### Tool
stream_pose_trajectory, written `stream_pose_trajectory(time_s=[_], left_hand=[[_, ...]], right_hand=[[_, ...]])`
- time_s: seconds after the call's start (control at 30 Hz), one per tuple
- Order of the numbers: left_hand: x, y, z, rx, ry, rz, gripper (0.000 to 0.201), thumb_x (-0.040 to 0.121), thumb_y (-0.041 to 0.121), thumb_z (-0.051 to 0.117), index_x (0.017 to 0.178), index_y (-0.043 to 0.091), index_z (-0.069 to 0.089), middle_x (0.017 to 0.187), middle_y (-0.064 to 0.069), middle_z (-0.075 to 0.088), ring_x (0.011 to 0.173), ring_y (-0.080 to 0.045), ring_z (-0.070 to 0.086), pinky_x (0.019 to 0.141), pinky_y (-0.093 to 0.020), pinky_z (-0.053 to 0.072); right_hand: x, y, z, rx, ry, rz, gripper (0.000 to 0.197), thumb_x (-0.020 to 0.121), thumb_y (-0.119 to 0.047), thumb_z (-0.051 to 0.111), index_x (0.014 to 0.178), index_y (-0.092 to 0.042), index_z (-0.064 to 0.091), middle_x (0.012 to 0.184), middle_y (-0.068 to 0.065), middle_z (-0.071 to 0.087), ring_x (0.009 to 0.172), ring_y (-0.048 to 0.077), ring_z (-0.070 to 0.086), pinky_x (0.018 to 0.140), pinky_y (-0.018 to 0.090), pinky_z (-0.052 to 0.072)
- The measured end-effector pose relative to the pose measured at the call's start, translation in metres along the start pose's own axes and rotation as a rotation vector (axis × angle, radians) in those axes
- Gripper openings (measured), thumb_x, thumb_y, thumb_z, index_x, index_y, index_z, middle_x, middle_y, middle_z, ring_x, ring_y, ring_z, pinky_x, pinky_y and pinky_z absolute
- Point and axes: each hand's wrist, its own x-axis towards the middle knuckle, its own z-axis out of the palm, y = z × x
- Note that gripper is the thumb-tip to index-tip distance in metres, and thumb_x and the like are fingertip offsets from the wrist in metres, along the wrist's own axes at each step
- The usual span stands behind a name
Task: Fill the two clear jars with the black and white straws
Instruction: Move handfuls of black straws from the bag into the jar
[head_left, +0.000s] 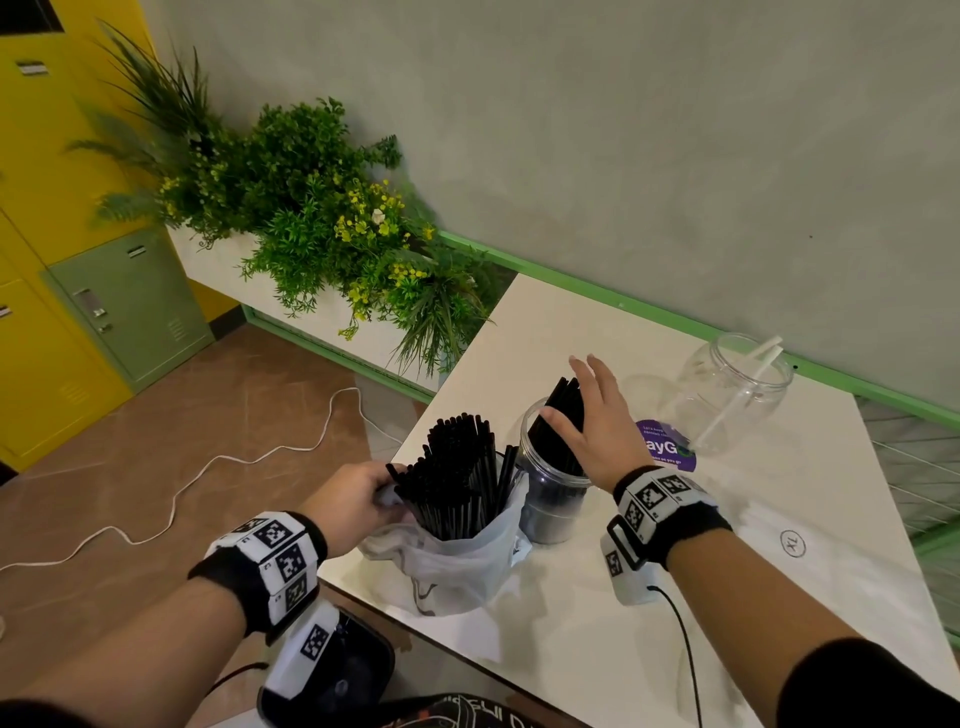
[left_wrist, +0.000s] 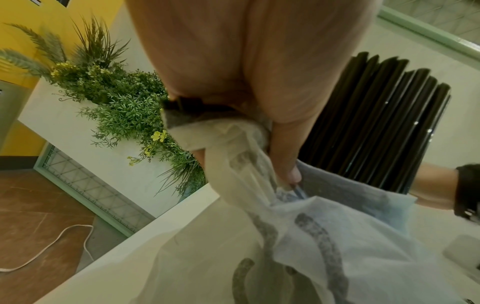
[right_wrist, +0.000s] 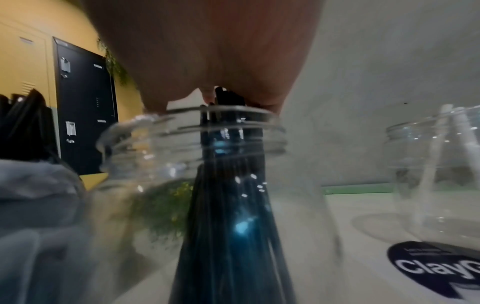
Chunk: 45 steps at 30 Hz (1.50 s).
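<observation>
Jars (head_left: 553, 488) (head_left: 735, 400) two, hands (head_left: 353, 499) (head_left: 597, 431) two, bag (head_left: 457, 564) one

LIGHT AND PICTURE QUALITY

Head view: bright, even indoor light, soft. There is a pale shadow on the table (head_left: 561, 634) under the bag (head_left: 457, 561) by the left hand (head_left: 348, 499), and a faint round shadow beside the far jar (head_left: 737, 384) beyond the right hand (head_left: 597, 431). Wide-angle stretch at the edges; forearms loom large.

Left wrist view: palm and bag close up and soft; plants (left_wrist: 124, 109) past the fingers sharper.

Right wrist view: dimmest, smeared. Near jar (right_wrist: 197, 144) under the palm out of focus. White and blue glints on the black straws (right_wrist: 233, 226). Sticker (right_wrist: 436, 269) blurred.
</observation>
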Motion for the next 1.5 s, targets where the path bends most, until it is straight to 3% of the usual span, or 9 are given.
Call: stream_pose_trajectory(time_s=[0.1, 0.2, 0.33, 0.57, 0.77, 1.03, 1.2, 1.37, 1.5], left_hand=[[0.001, -0.004, 0.001, 0.001, -0.011, -0.006, 0.045, 0.081, 0.0, 0.066, 0.069, 0.042, 0.053, 0.062, 0.02, 0.059, 0.064, 0.018, 0.052, 0.059, -0.004, 0.037], [0.001, -0.007, 0.001, -0.005, -0.035, 0.001, 0.05, 0.08, -0.001, 0.066, 0.062, 0.045, 0.056, 0.062, 0.037, 0.056, 0.061, 0.016, 0.051, 0.058, -0.004, 0.036], [0.001, -0.008, 0.0, -0.002, -0.044, 0.015, 0.05, 0.08, 0.002, 0.068, 0.066, 0.048, 0.056, 0.069, 0.042, 0.055, 0.066, 0.017, 0.053, 0.06, -0.004, 0.037], [0.003, -0.013, 0.001, -0.002, -0.018, 0.039, 0.066, 0.079, 0.004, 0.07, 0.071, 0.067, 0.052, 0.075, 0.043, 0.056, 0.07, 0.015, 0.055, 0.062, -0.005, 0.037], [0.003, -0.016, 0.002, 0.004, -0.012, 0.032, 0.064, 0.078, 0.004, 0.07, 0.071, 0.066, 0.053, 0.075, 0.042, 0.057, 0.07, 0.016, 0.054, 0.062, -0.004, 0.037], [0.003, -0.016, 0.002, 0.018, -0.008, 0.039, 0.059, 0.077, 0.005, 0.071, 0.07, 0.061, 0.054, 0.073, 0.038, 0.058, 0.068, 0.011, 0.055, 0.059, -0.007, 0.037], [0.002, -0.013, 0.001, 0.012, -0.012, 0.033, 0.06, 0.078, 0.004, 0.071, 0.07, 0.061, 0.054, 0.074, 0.039, 0.058, 0.07, 0.012, 0.055, 0.06, -0.007, 0.038], [0.002, -0.014, 0.002, 0.001, -0.006, 0.022, 0.062, 0.078, 0.005, 0.07, 0.07, 0.064, 0.054, 0.075, 0.038, 0.058, 0.071, 0.012, 0.056, 0.061, -0.006, 0.039], [0.004, -0.016, 0.002, -0.02, -0.001, -0.004, 0.06, 0.078, 0.002, 0.068, 0.071, 0.061, 0.056, 0.072, 0.032, 0.062, 0.068, 0.009, 0.056, 0.064, -0.015, 0.043]], right_hand=[[0.011, -0.011, 0.004, -0.059, -0.018, 0.027, 0.065, 0.092, -0.055, 0.048, 0.146, -0.027, 0.028, 0.15, 0.008, 0.028, 0.134, 0.031, 0.03, 0.11, 0.044, 0.03], [0.012, -0.017, 0.013, -0.157, 0.032, 0.057, 0.046, 0.094, -0.047, 0.05, 0.133, -0.022, 0.047, 0.13, 0.007, 0.043, 0.119, 0.031, 0.037, 0.099, 0.044, 0.035], [0.009, -0.017, 0.019, -0.123, 0.144, 0.007, 0.026, 0.095, -0.031, 0.054, 0.114, -0.014, 0.058, 0.113, 0.009, 0.049, 0.107, 0.03, 0.041, 0.09, 0.042, 0.034], [0.02, -0.012, -0.002, -0.088, 0.322, -0.139, 0.021, 0.089, -0.025, 0.066, 0.102, -0.009, 0.064, 0.097, 0.011, 0.054, 0.088, 0.031, 0.045, 0.081, 0.043, 0.042], [0.022, 0.001, -0.009, -0.142, 0.216, -0.152, 0.023, 0.096, -0.026, 0.056, 0.113, -0.012, 0.062, 0.105, 0.008, 0.054, 0.098, 0.027, 0.047, 0.088, 0.039, 0.036], [0.021, 0.007, -0.014, -0.159, 0.177, -0.242, 0.029, 0.098, -0.014, 0.048, 0.124, -0.007, 0.057, 0.115, 0.014, 0.058, 0.105, 0.033, 0.054, 0.092, 0.044, 0.045], [0.016, 0.023, -0.019, -0.34, 0.222, -0.185, 0.045, 0.095, -0.04, 0.03, 0.126, -0.022, 0.057, 0.119, 0.002, 0.062, 0.113, 0.024, 0.048, 0.098, 0.038, 0.023], [-0.004, 0.028, -0.023, 0.044, 0.414, -0.04, 0.053, 0.097, -0.043, 0.027, 0.133, -0.012, 0.052, 0.131, 0.01, 0.052, 0.123, 0.027, 0.041, 0.105, 0.032, 0.026], [-0.04, 0.029, -0.012, 0.213, 0.344, 0.007, 0.075, 0.091, -0.068, 0.023, 0.143, -0.016, 0.036, 0.146, 0.005, 0.034, 0.134, 0.009, 0.027, 0.112, 0.032, 0.021]])
